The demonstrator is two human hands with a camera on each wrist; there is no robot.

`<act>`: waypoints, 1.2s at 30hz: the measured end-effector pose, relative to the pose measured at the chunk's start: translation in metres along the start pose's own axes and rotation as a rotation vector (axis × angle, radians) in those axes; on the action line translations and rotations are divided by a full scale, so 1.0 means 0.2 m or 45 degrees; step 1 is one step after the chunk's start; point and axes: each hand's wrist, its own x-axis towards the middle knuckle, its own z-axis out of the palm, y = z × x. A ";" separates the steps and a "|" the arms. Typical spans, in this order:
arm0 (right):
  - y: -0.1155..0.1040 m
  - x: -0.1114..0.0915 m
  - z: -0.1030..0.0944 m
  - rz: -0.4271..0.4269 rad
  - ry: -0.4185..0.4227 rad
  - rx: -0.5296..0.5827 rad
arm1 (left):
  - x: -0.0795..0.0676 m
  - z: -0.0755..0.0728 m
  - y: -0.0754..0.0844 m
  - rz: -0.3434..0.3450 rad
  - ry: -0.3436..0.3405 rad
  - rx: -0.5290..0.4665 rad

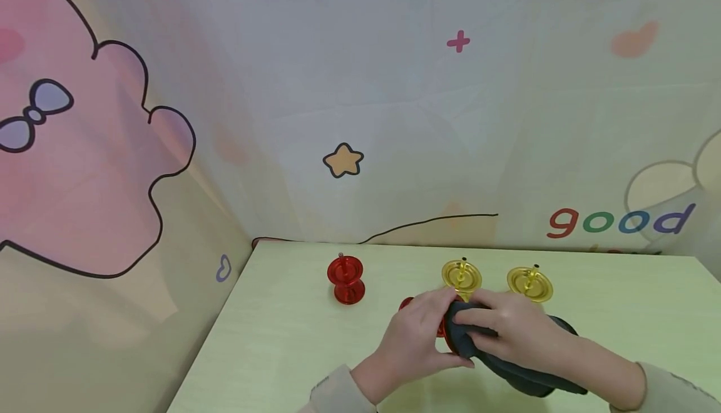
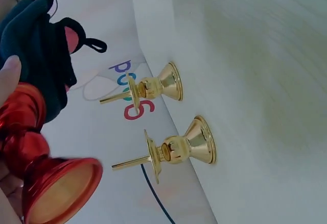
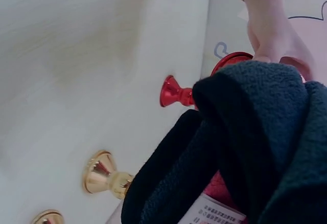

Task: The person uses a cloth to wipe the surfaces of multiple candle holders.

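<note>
My left hand (image 1: pixel 414 338) grips a red, shiny candlestick (image 2: pixel 28 155), tilted on its side, with its flared base toward the left wrist camera. In my right hand (image 1: pixel 515 328) is a dark teal fleece cloth (image 1: pixel 526 369) with black edging, pressed over the candlestick's far end and hiding it. A loop (image 2: pixel 96 44), a pink inner side and a white printed label (image 3: pixel 209 211) show on the cloth. The right fingers are bent into its folds, close beside the left fingertips.
Another red candlestick (image 1: pixel 345 278) stands upright at the back left of the pale table (image 1: pixel 270 350). Two gold candlesticks, one nearer the middle (image 1: pixel 462 275) and one to the right (image 1: pixel 529 285), stand behind my hands. A printed curtain (image 1: pixel 394 119) hangs behind the table.
</note>
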 end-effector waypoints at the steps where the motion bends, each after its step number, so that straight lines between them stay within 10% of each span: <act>1: 0.00 0.00 0.00 -0.006 -0.011 -0.010 | -0.01 0.00 0.00 0.001 -0.024 -0.005; 11: -0.01 -0.02 0.02 -0.161 -0.032 -0.020 | 0.06 -0.09 -0.07 -0.188 -0.624 -0.503; 15: -0.02 -0.01 0.02 -0.143 -0.028 -0.015 | 0.06 -0.08 -0.06 -0.236 -0.578 -0.552; 24: 0.00 0.00 0.01 0.044 -0.104 0.085 | -0.02 -0.02 -0.01 -0.105 -0.197 -0.108; 36: -0.04 -0.01 0.03 -0.111 -0.132 0.007 | 0.03 -0.09 -0.09 -0.300 -0.743 -0.598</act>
